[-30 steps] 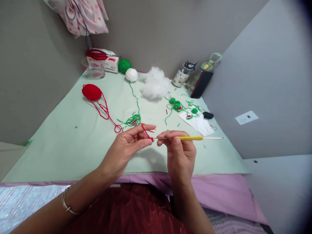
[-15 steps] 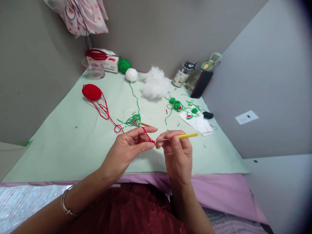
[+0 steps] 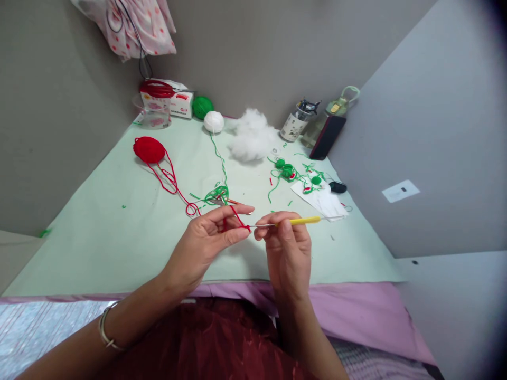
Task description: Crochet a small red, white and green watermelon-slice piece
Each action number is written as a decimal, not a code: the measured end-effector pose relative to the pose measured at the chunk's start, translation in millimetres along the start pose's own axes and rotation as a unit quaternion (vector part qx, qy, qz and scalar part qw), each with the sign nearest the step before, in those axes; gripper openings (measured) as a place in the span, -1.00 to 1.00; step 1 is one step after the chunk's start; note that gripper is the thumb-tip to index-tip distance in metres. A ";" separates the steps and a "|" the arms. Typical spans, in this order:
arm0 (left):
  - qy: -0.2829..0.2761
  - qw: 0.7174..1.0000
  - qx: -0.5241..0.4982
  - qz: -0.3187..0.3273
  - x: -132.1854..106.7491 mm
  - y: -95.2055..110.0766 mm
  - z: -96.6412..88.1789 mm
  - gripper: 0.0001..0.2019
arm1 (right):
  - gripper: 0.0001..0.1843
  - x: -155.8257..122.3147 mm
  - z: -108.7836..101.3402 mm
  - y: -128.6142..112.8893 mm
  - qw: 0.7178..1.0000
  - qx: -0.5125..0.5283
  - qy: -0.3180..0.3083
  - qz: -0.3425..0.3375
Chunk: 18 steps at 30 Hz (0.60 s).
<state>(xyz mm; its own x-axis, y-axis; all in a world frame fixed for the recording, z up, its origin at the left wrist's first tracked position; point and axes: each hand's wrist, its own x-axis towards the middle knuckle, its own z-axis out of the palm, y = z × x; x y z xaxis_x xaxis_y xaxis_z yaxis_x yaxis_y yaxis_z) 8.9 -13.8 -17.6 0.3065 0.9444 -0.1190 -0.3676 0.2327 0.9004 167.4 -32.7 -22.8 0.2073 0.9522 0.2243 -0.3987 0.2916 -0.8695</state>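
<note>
Between thumb and fingers, my left hand point(image 3: 209, 235) pinches a small bit of red yarn point(image 3: 238, 217), with a strand stretched up over the raised index finger. My right hand point(image 3: 288, 248) grips a crochet hook point(image 3: 304, 220) by its yellow handle. The hook's thin metal shaft points left, and its tip meets the red yarn at my left fingertips; whether it passes through a loop is too small to tell. From my left hand the red strand runs back to a red yarn ball point(image 3: 149, 150) on the table.
Behind my left hand lie tangled green yarn point(image 3: 217, 195) and scissors, partly hidden. Farther back are a white yarn ball point(image 3: 214, 121), a green yarn ball point(image 3: 202, 107) and fluffy white stuffing point(image 3: 252, 136). Small green crocheted pieces point(image 3: 288, 171), a pen cup point(image 3: 293, 125) and a phone point(image 3: 328, 137) stand right.
The crochet hook has shifted slightly left and levelled a little, with its tip closer in at the red yarn. Both hands keep almost the same place.
</note>
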 end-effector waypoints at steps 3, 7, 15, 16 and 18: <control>0.002 1.000 0.013 0.004 -0.8 0.7 -0.8 -0.75 | -0.83 -1.2 -1.1 -1.7 0.999 -0.033 -0.001 -0.026; 0.010 0.999 0.034 0.010 -1.1 1.3 -1.6 -0.74 | -0.84 -3.3 -2.0 -2.3 0.995 -0.084 -0.005 -0.059; 0.005 0.999 0.034 0.001 -0.7 2.7 0.7 -0.72 | -0.82 -0.8 1.8 -0.3 0.998 -0.043 0.011 -0.037; 0.005 0.999 0.033 0.001 -0.8 2.7 0.5 -0.72 | -0.82 -0.4 1.7 -0.6 0.998 -0.044 0.012 -0.040; 0.005 0.999 0.032 0.002 -0.9 2.5 -0.2 -0.73 | -0.83 -0.2 1.4 -1.4 0.998 -0.042 0.006 -0.040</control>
<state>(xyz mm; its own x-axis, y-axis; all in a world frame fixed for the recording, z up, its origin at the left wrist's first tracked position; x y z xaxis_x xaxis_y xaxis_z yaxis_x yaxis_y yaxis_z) 7.5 -14.0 -15.4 0.2952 0.9480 -0.1186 -0.3119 0.2130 0.9259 166.7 -33.3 -21.0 0.2453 0.9253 0.2892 -0.3044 0.3568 -0.8832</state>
